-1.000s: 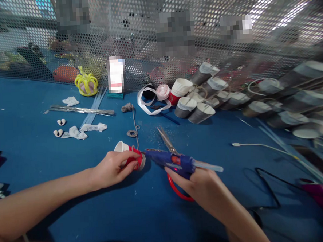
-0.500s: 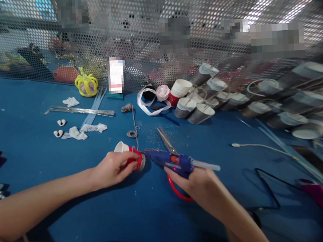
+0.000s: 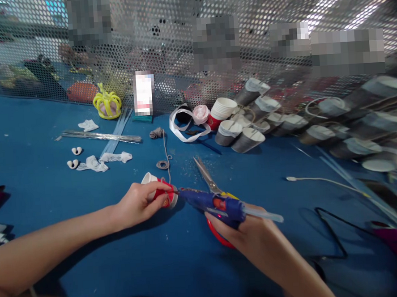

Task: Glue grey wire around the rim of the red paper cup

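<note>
A red and white paper cup (image 3: 172,197) lies tipped on the blue table, its white open end toward the left. My left hand (image 3: 141,203) is closed on it, fingers over its side. Grey cord (image 3: 169,170) runs from the cup up to a small coil and a bundle (image 3: 156,133) behind it. My right hand (image 3: 253,230) grips a blue hot glue gun (image 3: 218,205) with a clear glue stick out of its back. The gun's nozzle is at the cup's side, by my left fingertips. Scissors (image 3: 207,175) with red handles lie partly hidden under the gun.
Wire rods (image 3: 102,136), clear glue sticks (image 3: 117,134) and lace scraps (image 3: 95,164) lie at left. A yellow crown-like piece (image 3: 107,104) and a phone (image 3: 143,92) stand by the mesh panel. Stacked paper cups (image 3: 223,107) and several grey-wrapped cups (image 3: 248,139) fill the back right. A white cable (image 3: 324,179) crosses the right side.
My right hand and the back of the glue gun have shifted slightly right and down. The nozzle stays at the cup, which my left hand still holds.
</note>
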A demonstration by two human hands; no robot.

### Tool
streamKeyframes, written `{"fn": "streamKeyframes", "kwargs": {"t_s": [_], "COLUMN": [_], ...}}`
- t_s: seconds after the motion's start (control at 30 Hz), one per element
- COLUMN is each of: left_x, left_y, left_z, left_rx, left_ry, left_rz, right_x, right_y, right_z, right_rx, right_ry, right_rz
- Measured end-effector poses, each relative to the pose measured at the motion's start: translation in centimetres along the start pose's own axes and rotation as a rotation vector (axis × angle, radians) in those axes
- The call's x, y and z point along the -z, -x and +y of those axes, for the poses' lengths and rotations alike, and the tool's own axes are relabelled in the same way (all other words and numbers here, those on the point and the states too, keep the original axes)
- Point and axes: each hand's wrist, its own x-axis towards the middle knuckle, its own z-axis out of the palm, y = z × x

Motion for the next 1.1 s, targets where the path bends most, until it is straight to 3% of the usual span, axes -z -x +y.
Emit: {"fn": "streamKeyframes", "kwargs": {"t_s": [0.17,0.63,0.93,1.1], "left_x": [-0.15,0.02,-0.18,-0.23], "left_y": [-0.16,-0.38,-0.02,0.17], "left_z": [-0.02,0.04,-0.02,-0.07], "left_rx": [0.050,0.103,0.081,-0.012], "left_ry": [0.060,-0.012,0.105,-0.009], "left_rz": [0.015,0.019,-0.012,0.001], "right_x": [-0.22,0.73,0.03,0.17], "right_y": [0.35,-0.01,0.42,-0.31], "right_z": [0.19,-0.71,-0.15,-0.37], "right_rx": [-0.007,0.037,-0.033,-0.017], "right_ry": [-0.064,-0.123,-0.041,0.044], "right_rz": [-0.093,-0.149,-0.054,-0.003]}}
